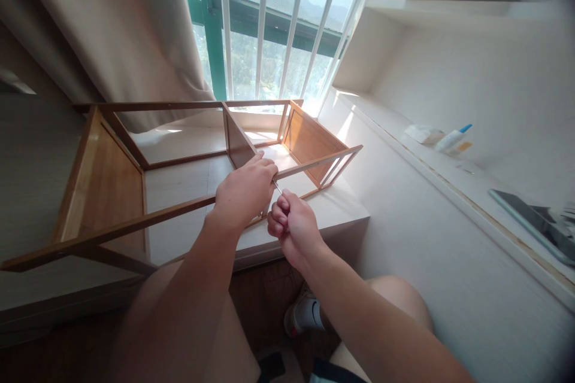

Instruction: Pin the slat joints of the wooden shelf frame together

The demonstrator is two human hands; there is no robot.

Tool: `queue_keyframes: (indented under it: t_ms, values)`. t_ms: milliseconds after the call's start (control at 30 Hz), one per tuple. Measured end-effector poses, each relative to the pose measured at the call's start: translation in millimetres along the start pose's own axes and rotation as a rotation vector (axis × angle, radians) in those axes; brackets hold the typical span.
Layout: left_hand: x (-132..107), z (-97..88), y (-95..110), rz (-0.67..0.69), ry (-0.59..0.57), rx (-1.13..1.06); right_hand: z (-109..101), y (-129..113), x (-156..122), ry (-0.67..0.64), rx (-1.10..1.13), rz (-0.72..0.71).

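A brown wooden shelf frame point(182, 217) lies on its side on a white ledge, with panels set across it. Over its near rail, by the middle panel point(238, 136), my left hand point(245, 187) is closed round the wood. My right hand point(294, 224) is closed just to the right and below. From its fingers a thin metal shaft point(278, 187), which looks like an Allen key, reaches up to the rail beside my left fingertips. The fist hides the rest of this tool, and the spot where its tip meets the wood is too small to make out.
A barred window point(281, 30) stands behind the frame, with a beige curtain point(135, 30) at left. On the white shelf point(404, 158) at right lie a white tube with a blue tip point(453, 139) and a dark flat device point(530, 221). My knees are below the ledge.
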State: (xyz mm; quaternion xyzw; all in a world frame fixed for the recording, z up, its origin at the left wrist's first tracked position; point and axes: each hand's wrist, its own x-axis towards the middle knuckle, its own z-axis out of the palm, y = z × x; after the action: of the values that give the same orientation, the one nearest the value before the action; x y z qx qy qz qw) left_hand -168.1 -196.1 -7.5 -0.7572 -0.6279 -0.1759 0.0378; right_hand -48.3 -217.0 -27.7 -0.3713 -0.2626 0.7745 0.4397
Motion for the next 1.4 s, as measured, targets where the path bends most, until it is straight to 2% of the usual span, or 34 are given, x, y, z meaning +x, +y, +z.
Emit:
queue_keyframes:
  t_ms: [100, 200, 333, 467, 600, 767, 900, 1100, 1400]
  values:
    - [1, -1.6, 1, -0.007, -0.013, -0.002, 6, -6, -4, -0.019, 0.205, 0.123]
    - [1, -3.5, 2, -0.023, -0.026, -0.014, 7, -9, -6, 0.011, 0.211, 0.158]
    - [1, -3.2, 2, -0.028, -0.027, -0.034, 5, -7, -8, 0.068, 0.091, 0.090]
    - [0, -2.5, 1, -0.018, -0.030, -0.052, 0, -2, -6, 0.094, -0.056, -0.084]
    - [0, -3.6, 1, -0.024, -0.033, -0.059, -10, 6, 4, 0.074, -0.247, -0.226]
    - [0, -4.1, 1, -0.018, -0.030, -0.049, -25, 13, 15, 0.075, -0.654, -0.454]
    - [0, -3.8, 0, -0.016, -0.033, -0.042, -32, 8, 16, 0.106, -0.965, -0.574]
    - [0, -3.7, 0, -0.031, -0.051, -0.056, -32, -4, 10, 0.148, -1.375, -0.673]
    - [0, -4.7, 0, -0.031, -0.053, -0.062, -36, -8, 10, 0.162, -1.695, -0.700]
